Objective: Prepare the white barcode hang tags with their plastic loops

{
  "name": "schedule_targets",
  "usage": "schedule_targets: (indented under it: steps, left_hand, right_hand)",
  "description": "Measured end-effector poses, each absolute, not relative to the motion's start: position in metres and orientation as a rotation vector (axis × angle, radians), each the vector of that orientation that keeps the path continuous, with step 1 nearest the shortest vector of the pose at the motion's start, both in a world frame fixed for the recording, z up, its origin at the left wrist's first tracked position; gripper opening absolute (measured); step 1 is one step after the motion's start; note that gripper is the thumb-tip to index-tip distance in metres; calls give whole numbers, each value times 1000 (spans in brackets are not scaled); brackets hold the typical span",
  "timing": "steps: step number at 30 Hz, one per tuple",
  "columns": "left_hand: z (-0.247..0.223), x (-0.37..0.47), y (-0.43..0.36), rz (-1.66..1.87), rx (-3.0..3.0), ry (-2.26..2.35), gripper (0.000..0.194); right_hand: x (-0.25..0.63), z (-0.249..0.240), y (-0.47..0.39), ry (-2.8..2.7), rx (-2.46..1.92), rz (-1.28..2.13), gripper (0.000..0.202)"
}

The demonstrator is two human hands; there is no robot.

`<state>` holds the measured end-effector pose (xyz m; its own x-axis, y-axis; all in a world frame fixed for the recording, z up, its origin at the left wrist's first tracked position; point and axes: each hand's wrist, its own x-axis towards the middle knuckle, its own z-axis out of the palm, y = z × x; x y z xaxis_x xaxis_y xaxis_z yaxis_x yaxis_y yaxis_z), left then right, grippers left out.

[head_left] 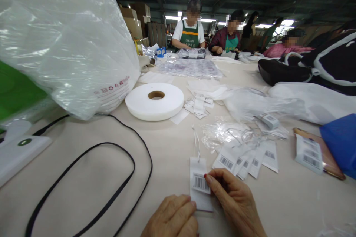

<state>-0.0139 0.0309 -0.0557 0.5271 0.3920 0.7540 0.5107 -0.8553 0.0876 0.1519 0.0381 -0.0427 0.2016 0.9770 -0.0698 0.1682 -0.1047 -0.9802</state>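
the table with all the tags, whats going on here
A person sits at a long table working on a white hang tag lying flat in front of them. The left hand holds down its lower edge, while the right hand presses a barcode sticker onto it with the thumb. More barcoded tags lie fanned out just beyond, near a white tape roll and a looped black cable. Other people work at the far end.
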Motion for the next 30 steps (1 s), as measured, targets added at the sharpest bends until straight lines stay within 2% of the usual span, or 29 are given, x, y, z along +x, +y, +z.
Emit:
schedule_targets:
  steps: [8,30]
  left_hand:
    - [-60,-6,32,-1157,-2549,-692,31]
    - [-68,-4,34,-1191,-2546,-685,34]
  right_hand:
    - [155,-44,40,-1250,-1518,1037,22]
    - [161,-44,48,-1590,-1583,862,21]
